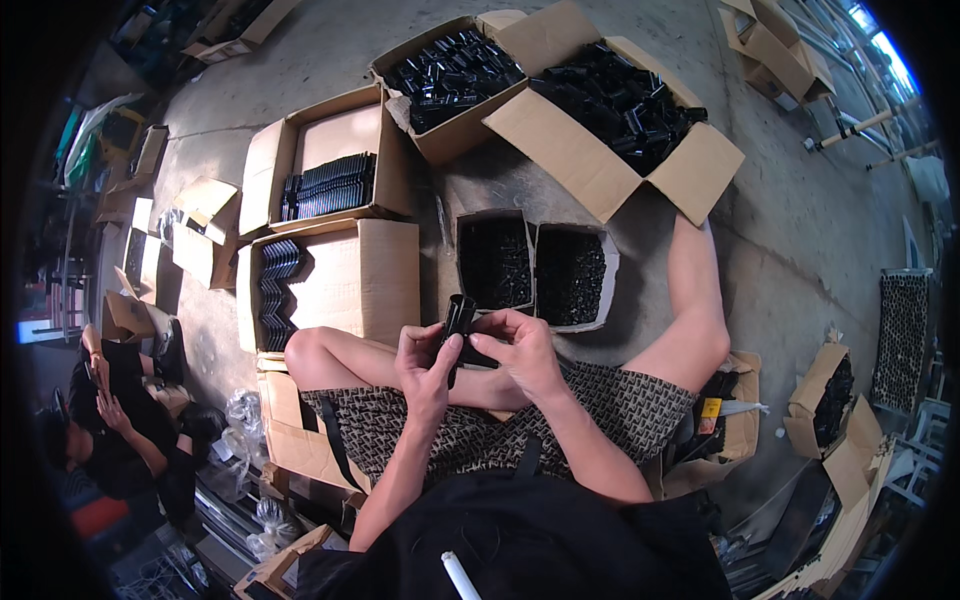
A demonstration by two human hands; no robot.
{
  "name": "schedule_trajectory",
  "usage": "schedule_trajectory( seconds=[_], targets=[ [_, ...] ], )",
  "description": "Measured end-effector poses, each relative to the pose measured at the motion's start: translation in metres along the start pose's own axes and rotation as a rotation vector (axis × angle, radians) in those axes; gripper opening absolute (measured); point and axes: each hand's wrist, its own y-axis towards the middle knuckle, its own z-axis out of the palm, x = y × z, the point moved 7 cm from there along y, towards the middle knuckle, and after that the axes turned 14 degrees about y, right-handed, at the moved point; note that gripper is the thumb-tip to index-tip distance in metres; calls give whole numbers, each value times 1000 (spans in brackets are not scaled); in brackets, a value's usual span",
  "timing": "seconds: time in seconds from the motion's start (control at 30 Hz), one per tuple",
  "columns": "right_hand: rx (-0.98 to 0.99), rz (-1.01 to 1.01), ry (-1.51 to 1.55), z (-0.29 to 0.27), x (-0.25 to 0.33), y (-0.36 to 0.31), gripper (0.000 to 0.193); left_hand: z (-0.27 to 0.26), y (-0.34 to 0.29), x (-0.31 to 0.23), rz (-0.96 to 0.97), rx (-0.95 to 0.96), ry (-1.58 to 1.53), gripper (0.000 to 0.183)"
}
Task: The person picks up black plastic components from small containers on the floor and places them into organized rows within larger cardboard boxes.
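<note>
Head view: another person (125, 420) sits at the lower left of the frame. Left of centre, two open cartons (388, 270) hold rows of black pieces (330, 190). At the centre, the left hand (425, 362) pinches a black part (461, 312) between thumb and fingers; the right hand (525, 355) bends its fingers at the part's right side, whether pinching I cannot tell. Just above, right of centre, stand two small boxes (608, 270).

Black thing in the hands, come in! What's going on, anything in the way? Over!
Left hand holding black thing, right hand at its side. Its far end sticks out uncovered. Two small open boxes just beyond, not blocking. Over.
</note>
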Motion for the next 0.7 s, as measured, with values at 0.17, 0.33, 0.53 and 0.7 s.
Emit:
schedule_trajectory(
  seconds=[0.17, 0.33, 0.53, 0.7],
  targets=[
    [-21, 73, 13, -2, -3, 0, 17, -1, -1, 4, -32, 32, 20, 19],
    [-6, 83, -50, -4, -3, 0, 20, 0, -1, 3, -6, 4, 32, 19],
    [3, -35, -174, 0, 0, -1, 18, -1, 1, 0, 17, -7, 37, 19],
    [-14, 28, -96, -4, -5, -1, 19, -3, 2, 2, 12, -9, 77, 20]
  ],
)
